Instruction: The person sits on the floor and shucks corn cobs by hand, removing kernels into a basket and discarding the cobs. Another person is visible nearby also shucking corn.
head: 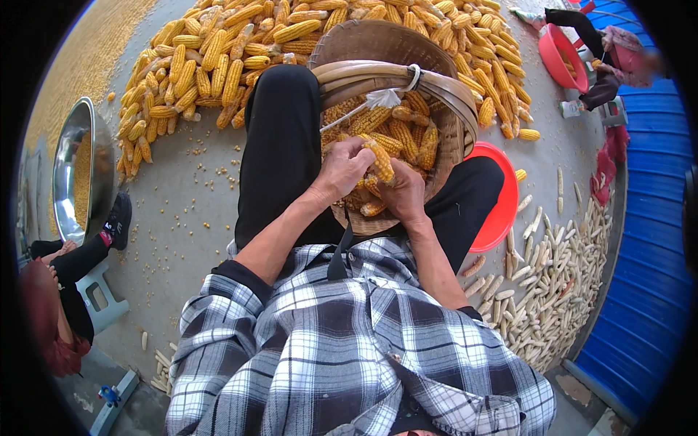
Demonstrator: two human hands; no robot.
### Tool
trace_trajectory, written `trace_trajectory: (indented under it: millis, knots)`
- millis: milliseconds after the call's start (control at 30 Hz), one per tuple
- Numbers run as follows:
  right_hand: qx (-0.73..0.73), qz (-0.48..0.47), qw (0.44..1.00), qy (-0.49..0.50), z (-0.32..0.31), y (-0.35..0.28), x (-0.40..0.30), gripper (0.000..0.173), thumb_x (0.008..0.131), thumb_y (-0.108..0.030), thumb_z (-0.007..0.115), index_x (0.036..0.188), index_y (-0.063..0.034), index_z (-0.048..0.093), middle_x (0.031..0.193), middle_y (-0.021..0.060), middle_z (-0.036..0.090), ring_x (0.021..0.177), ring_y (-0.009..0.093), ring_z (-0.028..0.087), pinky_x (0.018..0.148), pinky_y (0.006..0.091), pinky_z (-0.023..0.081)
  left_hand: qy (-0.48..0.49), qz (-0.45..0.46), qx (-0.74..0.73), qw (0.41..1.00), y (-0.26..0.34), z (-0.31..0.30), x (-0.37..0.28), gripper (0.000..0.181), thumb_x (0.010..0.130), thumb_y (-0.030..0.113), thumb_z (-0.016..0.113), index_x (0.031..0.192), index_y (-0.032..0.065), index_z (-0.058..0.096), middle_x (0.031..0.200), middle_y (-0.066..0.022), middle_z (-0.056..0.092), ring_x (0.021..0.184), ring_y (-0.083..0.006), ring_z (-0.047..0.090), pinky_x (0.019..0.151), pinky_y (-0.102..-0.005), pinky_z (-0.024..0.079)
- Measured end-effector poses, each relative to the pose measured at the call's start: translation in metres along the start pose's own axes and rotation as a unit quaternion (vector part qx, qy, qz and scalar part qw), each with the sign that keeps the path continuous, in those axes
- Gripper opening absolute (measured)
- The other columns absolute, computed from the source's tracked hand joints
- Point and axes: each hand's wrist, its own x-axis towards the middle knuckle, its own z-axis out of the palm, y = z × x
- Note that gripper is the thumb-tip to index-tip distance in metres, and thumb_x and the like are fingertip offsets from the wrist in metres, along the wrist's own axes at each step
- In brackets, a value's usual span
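Observation:
A woven bamboo basket with an arched handle stands between my knees, holding yellow corn cobs and loose kernels. White cord is tied round the handle. Over the basket, one yellow corn cob is held between both hands. My left hand grips its upper end with the thumb and fingers. Around its lower end closes my right hand. Part of the cob is hidden by the fingers.
A heap of corn cobs lies beyond the basket. A red plastic basin is by my right knee, near a pile of bare cobs. At left are a metal basin and a seated person; another person sits at upper right.

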Motion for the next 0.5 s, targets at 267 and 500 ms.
trace_trajectory:
  millis: [267,500]
  knots:
    - [-0.08,-0.004,0.995,-0.065,0.002,0.006,-0.006,0.032,0.065,-0.016,0.074,0.092,-0.01,0.058,0.079,0.0127,0.062,0.077,0.036,0.061,0.064,0.0432,0.048,0.043,0.012,0.148,0.988,-0.022,0.009,0.006,0.027,0.083,0.014,0.046,0.098,-0.0052,0.058,0.091,-0.0228,0.061,0.087,-0.0326,0.059,0.08,-0.0392,0.045]
    - [0.015,0.087,0.994,-0.063,0.001,-0.003,-0.004,0.031,0.067,-0.016,0.073,0.095,-0.0132,0.061,0.082,0.0144,0.065,0.08,0.037,0.062,0.066,0.0436,0.049,0.047,0.087,0.043,0.994,-0.016,0.011,0.0,0.028,0.083,0.006,0.045,0.104,-0.0054,0.059,0.088,-0.0156,0.062,0.081,-0.021,0.059,0.076,-0.032,0.047]
